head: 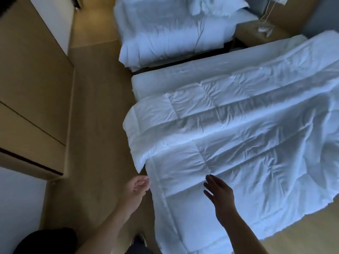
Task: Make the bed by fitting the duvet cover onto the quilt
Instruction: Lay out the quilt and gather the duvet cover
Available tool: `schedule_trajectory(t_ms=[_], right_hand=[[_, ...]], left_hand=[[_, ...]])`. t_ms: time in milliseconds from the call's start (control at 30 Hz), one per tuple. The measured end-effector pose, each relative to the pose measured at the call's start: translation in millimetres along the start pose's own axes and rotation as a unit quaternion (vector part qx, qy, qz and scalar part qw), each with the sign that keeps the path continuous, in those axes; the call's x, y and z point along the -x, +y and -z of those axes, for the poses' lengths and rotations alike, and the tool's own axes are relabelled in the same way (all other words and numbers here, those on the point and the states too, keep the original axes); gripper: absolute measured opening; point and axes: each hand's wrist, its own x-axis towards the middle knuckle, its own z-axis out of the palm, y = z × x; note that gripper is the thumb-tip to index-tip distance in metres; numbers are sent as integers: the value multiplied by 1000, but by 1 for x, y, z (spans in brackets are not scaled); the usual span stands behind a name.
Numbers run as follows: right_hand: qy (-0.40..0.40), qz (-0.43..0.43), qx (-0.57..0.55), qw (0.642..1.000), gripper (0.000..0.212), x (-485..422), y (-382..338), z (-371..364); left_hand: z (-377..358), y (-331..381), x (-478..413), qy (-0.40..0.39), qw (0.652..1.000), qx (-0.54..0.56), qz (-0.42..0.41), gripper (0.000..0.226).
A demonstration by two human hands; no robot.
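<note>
Head view: my right hand (pixel 219 191) hovered flat, fingers straight and loosely spread, over the near end of the quilt (pixel 229 129), while my left hand (pixel 136 187) sat at its left edge, fingers loosely curled; I could not tell if it pinched the cloth. The quilt was white, stitched in squares and creased, lying across the bed (pixel 152 83) with its near end hanging toward the floor (pixel 95 125).

white quilt (pixel 229 129), stitched squares, tan floor (pixel 95 125)

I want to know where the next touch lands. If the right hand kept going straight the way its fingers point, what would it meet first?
Most likely the quilt: the right hand hangs open just over its near panel, fingers aimed up the bed. Height above the fabric is unclear.
</note>
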Motion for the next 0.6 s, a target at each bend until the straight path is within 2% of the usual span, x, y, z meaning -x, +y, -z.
schedule_trajectory(t_ms=[67, 133, 200, 267, 300, 333, 400, 433, 467, 500, 533, 600], right_hand=[[7, -18, -26, 999, 30, -6, -4, -31], [16, -33, -38, 999, 29, -18, -7, -69], [33, -40, -38, 998, 38, -34, -5, -111], [57, -38, -28, 997, 45, -52, 2, -151], [79, -41, -30, 996, 46, -60, 7, -169], [105, -48, -36, 993, 47, -66, 14, -186], [159, -78, -64, 982, 45, -71, 28, -216], [181, -95, -78, 976, 44, -72, 36, -228], [200, -107, -84, 970, 43, -74, 44, -240], [218, -115, -83, 966, 42, -77, 52, -251], [235, -122, -81, 961, 42, -82, 60, -261], [261, -137, -91, 951, 42, -98, 75, -276]], left_hand=[[9, 8, -35, -11, 998, -59, -18, 20], [13, 18, -87, -45, 983, -169, -57, 28], [11, 29, -148, -104, 933, -326, -107, 40], [3, 39, -208, -163, 866, -447, -156, 45], [-2, 44, -235, -198, 814, -511, -192, 47], [-7, 48, -256, -235, 742, -583, -232, 49], [-14, 48, -287, -314, 538, -713, -323, 54], [-16, 46, -298, -349, 433, -748, -364, 56], [-17, 46, -309, -374, 345, -765, -395, 57], [-19, 47, -322, -391, 279, -772, -416, 61], [-23, 49, -334, -403, 231, -777, -425, 64], [-36, 52, -352, -417, 158, -782, -436, 70]])
